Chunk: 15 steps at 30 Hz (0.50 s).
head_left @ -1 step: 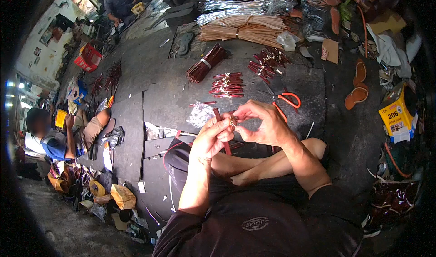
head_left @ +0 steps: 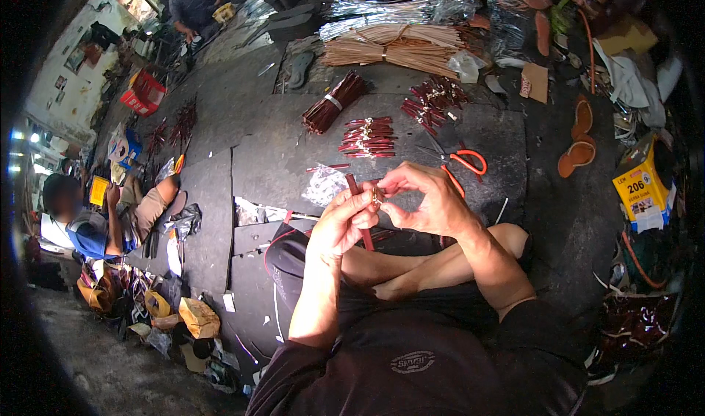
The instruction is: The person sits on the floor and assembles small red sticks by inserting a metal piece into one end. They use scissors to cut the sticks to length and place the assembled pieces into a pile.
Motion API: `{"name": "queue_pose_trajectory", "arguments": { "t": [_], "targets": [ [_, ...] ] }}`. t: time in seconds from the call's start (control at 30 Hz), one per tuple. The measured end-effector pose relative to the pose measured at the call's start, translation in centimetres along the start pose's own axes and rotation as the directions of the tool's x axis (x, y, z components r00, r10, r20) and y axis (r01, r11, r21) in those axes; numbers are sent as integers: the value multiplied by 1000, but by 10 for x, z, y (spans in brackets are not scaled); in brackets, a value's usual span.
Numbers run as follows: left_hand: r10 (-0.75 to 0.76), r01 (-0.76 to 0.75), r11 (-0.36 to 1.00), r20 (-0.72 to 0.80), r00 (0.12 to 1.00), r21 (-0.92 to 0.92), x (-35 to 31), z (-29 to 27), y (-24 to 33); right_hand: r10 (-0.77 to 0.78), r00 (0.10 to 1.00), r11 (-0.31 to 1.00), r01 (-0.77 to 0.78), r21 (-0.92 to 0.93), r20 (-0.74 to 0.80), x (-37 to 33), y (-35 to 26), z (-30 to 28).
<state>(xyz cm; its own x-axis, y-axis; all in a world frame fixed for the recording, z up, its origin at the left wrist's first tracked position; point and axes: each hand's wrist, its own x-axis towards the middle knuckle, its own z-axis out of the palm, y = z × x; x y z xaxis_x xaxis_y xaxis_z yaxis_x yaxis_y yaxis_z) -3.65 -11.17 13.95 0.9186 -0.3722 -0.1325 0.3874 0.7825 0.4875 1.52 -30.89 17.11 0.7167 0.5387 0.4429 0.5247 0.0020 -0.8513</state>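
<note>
My left hand [head_left: 339,221] is closed on a narrow dark-red strap [head_left: 368,240], whose ends stick out above and below the fingers. At its fingertips sits a small shiny gold-coloured metal piece [head_left: 377,198], perhaps a buckle, partly hidden. My right hand [head_left: 433,199] meets it with thumb and forefinger curved in a pinch round the metal piece. Beyond the hands lie a row of red straps with metal pieces [head_left: 367,138], a tied bundle of plain red straps [head_left: 334,103] and another pile of red straps [head_left: 433,102].
Orange-handled pliers [head_left: 468,162] lie beyond my right hand, and a clear plastic bag [head_left: 324,185] beyond my left. Bundled tan strips [head_left: 393,51] lie at the back. Brown sandal soles [head_left: 576,156] and a yellow box [head_left: 643,185] are at right. A seated person [head_left: 92,229] is at left.
</note>
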Motion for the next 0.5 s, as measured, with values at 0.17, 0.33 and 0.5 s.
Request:
{"name": "queue_pose_trajectory", "arguments": {
  "t": [0.17, 0.33, 0.5],
  "targets": [
    [-24, 24, 1000, 8, 1000, -6, -1, 5, 3, 2, 1000, 999, -2, -33, 10, 2, -1, -1],
    [32, -29, 995, -36, 999, 95, 5, 4, 7, -50, 999, 996, 51, -74, 14, 10, 3, -5],
    [229, -78, 784, -170, 959, 616, 4, 13, 13, 75, 992, 992, -64, 108, -102, 8, 5, -2]
  ]
}}
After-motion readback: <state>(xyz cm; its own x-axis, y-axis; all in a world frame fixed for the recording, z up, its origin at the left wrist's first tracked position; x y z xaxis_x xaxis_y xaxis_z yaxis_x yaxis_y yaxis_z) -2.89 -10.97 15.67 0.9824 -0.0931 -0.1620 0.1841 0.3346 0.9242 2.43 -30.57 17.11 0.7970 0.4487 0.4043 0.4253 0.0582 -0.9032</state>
